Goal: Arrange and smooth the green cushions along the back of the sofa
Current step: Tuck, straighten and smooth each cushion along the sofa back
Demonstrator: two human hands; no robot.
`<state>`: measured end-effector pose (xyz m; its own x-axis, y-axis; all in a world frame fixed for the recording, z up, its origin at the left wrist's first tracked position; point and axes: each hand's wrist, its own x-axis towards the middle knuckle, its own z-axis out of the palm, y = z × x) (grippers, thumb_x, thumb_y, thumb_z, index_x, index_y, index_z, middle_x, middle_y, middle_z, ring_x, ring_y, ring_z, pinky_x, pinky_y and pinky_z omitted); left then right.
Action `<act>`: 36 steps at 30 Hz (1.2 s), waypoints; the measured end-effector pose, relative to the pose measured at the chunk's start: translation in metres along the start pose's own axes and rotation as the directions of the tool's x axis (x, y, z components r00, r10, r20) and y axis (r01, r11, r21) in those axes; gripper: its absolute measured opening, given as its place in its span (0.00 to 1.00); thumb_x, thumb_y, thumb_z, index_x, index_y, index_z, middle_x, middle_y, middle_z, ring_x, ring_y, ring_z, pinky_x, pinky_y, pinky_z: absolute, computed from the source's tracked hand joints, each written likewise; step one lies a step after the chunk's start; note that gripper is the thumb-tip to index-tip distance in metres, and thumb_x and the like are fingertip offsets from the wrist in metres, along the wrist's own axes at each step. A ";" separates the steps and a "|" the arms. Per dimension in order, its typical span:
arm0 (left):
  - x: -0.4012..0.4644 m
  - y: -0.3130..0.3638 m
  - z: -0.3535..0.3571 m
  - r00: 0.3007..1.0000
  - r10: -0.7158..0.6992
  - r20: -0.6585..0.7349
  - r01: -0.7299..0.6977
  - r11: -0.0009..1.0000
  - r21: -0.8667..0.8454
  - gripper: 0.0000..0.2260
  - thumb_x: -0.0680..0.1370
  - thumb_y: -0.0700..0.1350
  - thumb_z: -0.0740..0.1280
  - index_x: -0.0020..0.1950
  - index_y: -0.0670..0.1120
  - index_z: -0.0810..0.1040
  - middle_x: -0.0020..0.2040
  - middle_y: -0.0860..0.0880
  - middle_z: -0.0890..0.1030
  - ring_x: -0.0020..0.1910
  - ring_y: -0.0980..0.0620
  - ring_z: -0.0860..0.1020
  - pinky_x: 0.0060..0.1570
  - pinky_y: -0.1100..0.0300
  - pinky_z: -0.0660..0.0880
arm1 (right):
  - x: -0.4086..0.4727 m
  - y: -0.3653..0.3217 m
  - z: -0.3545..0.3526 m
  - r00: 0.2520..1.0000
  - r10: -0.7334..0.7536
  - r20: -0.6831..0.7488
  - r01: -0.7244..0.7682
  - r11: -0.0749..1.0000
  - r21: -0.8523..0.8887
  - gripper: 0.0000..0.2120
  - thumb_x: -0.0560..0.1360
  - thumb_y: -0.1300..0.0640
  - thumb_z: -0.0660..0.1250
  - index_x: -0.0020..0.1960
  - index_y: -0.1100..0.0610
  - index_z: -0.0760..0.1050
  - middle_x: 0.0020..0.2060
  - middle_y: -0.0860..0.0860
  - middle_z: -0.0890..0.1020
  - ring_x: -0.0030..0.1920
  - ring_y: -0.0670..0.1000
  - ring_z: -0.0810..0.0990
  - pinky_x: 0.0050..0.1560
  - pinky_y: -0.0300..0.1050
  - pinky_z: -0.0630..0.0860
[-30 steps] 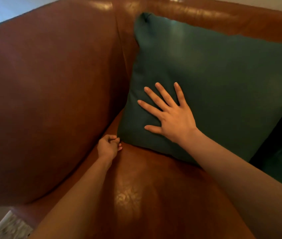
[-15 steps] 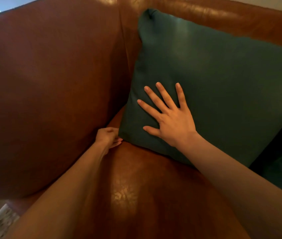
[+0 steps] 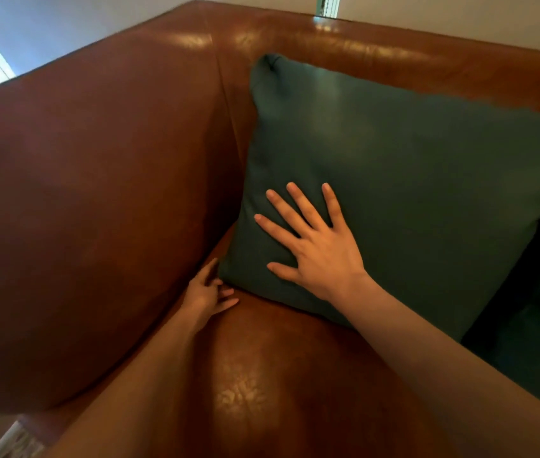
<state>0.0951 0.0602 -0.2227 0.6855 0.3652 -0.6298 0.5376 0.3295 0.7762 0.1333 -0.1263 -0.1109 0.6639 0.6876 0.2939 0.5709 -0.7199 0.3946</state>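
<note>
Cushion point(image 3: 410, 180), green, propped upright in the far left corner of the sofa point(image 3: 103, 200), leaning on the backrest beside the armrest. Right hand point(image 3: 314, 249) lies flat on the cushion's face, fingers spread, gripping nothing. Left hand point(image 3: 207, 294) sits at the cushion's lower left corner, fingers loosely curled and touching it; whether it pinches the fabric cannot be told.

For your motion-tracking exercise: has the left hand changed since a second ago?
Yes. The left hand, earlier fisted at the green cushion's lower corner, has opened, fingers now splayed against the sofa seat.
</note>
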 end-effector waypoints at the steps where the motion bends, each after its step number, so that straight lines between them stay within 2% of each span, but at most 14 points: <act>1: 0.001 -0.001 0.000 0.999 0.035 0.037 -0.038 0.997 0.071 0.24 0.81 0.31 0.52 0.70 0.54 0.66 0.58 0.46 0.72 0.42 0.51 0.75 0.37 0.56 0.80 | 0.000 0.000 0.000 1.000 -0.001 -0.006 0.001 1.000 0.005 0.36 0.71 0.32 0.60 0.75 0.44 0.58 0.77 0.50 0.54 0.77 0.53 0.46 0.72 0.62 0.34; 3: 0.002 0.001 0.003 0.995 0.068 0.076 -0.078 0.987 0.143 0.26 0.79 0.28 0.56 0.70 0.53 0.67 0.58 0.47 0.72 0.45 0.49 0.75 0.38 0.56 0.79 | -0.001 0.000 0.000 1.000 -0.004 -0.001 0.004 1.000 -0.002 0.36 0.71 0.32 0.59 0.75 0.44 0.58 0.77 0.50 0.54 0.77 0.53 0.45 0.72 0.62 0.34; 5: 0.006 0.004 0.008 0.993 0.103 0.064 -0.114 0.975 0.190 0.20 0.78 0.30 0.58 0.65 0.49 0.70 0.61 0.45 0.73 0.51 0.46 0.75 0.40 0.55 0.78 | -0.001 0.001 0.000 1.000 -0.006 0.005 0.006 1.000 -0.014 0.36 0.72 0.32 0.58 0.76 0.44 0.56 0.77 0.50 0.52 0.76 0.52 0.42 0.72 0.62 0.33; 9: 0.011 0.000 0.014 0.968 0.252 0.018 -0.241 0.901 0.361 0.15 0.77 0.31 0.57 0.52 0.50 0.72 0.57 0.45 0.76 0.51 0.45 0.78 0.47 0.49 0.80 | 0.000 0.004 0.003 1.000 0.004 -0.002 -0.004 1.000 -0.028 0.36 0.72 0.32 0.57 0.76 0.44 0.56 0.77 0.50 0.53 0.76 0.52 0.44 0.72 0.61 0.33; 13: 0.014 -0.017 0.012 0.968 0.226 -0.105 -0.200 0.955 0.218 0.11 0.77 0.32 0.61 0.40 0.46 0.70 0.44 0.46 0.76 0.46 0.49 0.77 0.40 0.62 0.78 | 0.001 0.009 0.006 1.000 0.007 -0.001 -0.007 0.999 -0.044 0.35 0.73 0.31 0.54 0.76 0.43 0.55 0.77 0.49 0.53 0.76 0.51 0.43 0.72 0.60 0.31; 16: 0.015 -0.020 0.013 0.974 0.184 -0.130 -0.160 0.971 0.177 0.12 0.77 0.32 0.62 0.38 0.46 0.68 0.40 0.46 0.74 0.41 0.51 0.75 0.37 0.64 0.74 | 0.001 0.012 0.006 1.000 -0.001 0.003 0.001 0.999 -0.040 0.35 0.73 0.31 0.53 0.76 0.42 0.54 0.77 0.49 0.52 0.76 0.51 0.42 0.72 0.60 0.32; 20: 0.015 -0.016 0.013 0.980 0.166 -0.111 -0.129 0.950 0.283 0.10 0.76 0.32 0.64 0.46 0.46 0.68 0.53 0.41 0.74 0.44 0.48 0.76 0.40 0.55 0.78 | 0.000 0.011 0.005 1.000 0.001 0.005 -0.001 0.999 -0.037 0.35 0.73 0.31 0.54 0.76 0.42 0.54 0.77 0.49 0.52 0.75 0.51 0.41 0.72 0.60 0.32; 21: 0.013 -0.012 0.011 0.982 0.171 -0.075 -0.131 0.917 0.377 0.13 0.75 0.34 0.66 0.54 0.47 0.68 0.57 0.42 0.74 0.48 0.45 0.76 0.44 0.51 0.78 | 0.000 0.010 0.005 1.000 0.004 0.010 -0.003 0.999 -0.036 0.35 0.73 0.31 0.54 0.76 0.42 0.54 0.77 0.49 0.52 0.75 0.51 0.41 0.72 0.60 0.32; 23: 0.009 -0.002 0.005 0.984 0.170 0.048 -0.164 0.776 0.609 0.37 0.68 0.40 0.75 0.69 0.52 0.59 0.67 0.42 0.69 0.60 0.41 0.74 0.57 0.46 0.75 | 0.000 0.009 0.004 1.000 0.000 0.007 0.000 0.999 -0.035 0.35 0.72 0.31 0.55 0.76 0.42 0.55 0.77 0.49 0.52 0.75 0.51 0.41 0.72 0.61 0.32; 24: 0.003 0.003 0.004 0.973 0.197 0.119 -0.225 0.711 0.666 0.49 0.63 0.43 0.79 0.74 0.54 0.51 0.72 0.42 0.62 0.68 0.41 0.67 0.65 0.46 0.70 | -0.001 0.008 0.003 1.000 -0.003 -0.001 0.003 0.999 -0.032 0.35 0.72 0.31 0.56 0.75 0.43 0.56 0.77 0.49 0.53 0.76 0.51 0.42 0.72 0.61 0.33; 27: -0.021 0.009 0.010 0.843 0.405 0.354 -0.534 0.555 0.637 0.69 0.48 0.59 0.81 0.76 0.51 0.38 0.77 0.47 0.46 0.75 0.52 0.47 0.73 0.54 0.52 | -0.001 0.006 0.001 0.999 -0.012 -0.032 0.012 1.000 -0.008 0.36 0.71 0.32 0.59 0.75 0.44 0.58 0.77 0.50 0.55 0.77 0.53 0.47 0.72 0.62 0.36; 29: -0.032 0.008 0.019 0.771 0.511 0.381 -0.624 0.482 0.615 0.70 0.45 0.67 0.75 0.75 0.52 0.35 0.77 0.51 0.44 0.75 0.56 0.44 0.74 0.55 0.49 | -0.002 0.006 0.001 0.998 -0.026 -0.050 0.025 1.000 -0.006 0.36 0.71 0.33 0.60 0.75 0.45 0.58 0.77 0.50 0.54 0.77 0.53 0.48 0.73 0.63 0.37; 33: -0.030 0.005 0.031 0.781 0.531 0.330 -0.597 0.481 0.642 0.70 0.45 0.76 0.69 0.75 0.50 0.35 0.78 0.49 0.43 0.77 0.51 0.44 0.75 0.50 0.50 | -0.005 0.006 0.003 0.998 -0.033 -0.045 0.032 0.999 -0.018 0.37 0.71 0.33 0.61 0.76 0.45 0.57 0.77 0.51 0.53 0.76 0.53 0.43 0.73 0.62 0.37; 36: -0.033 0.006 0.028 0.753 0.561 0.344 -0.612 0.404 0.680 0.70 0.45 0.81 0.63 0.76 0.50 0.35 0.78 0.49 0.42 0.77 0.50 0.43 0.75 0.45 0.51 | -0.010 0.004 0.002 0.998 -0.002 -0.056 0.002 1.000 -0.004 0.36 0.72 0.34 0.60 0.76 0.46 0.57 0.77 0.51 0.53 0.77 0.53 0.44 0.73 0.62 0.39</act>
<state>0.0893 0.0255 -0.1963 0.9867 0.1602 -0.0284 0.1315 -0.6825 0.7190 0.1300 -0.1365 -0.1141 0.6348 0.6934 0.3410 0.5704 -0.7182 0.3986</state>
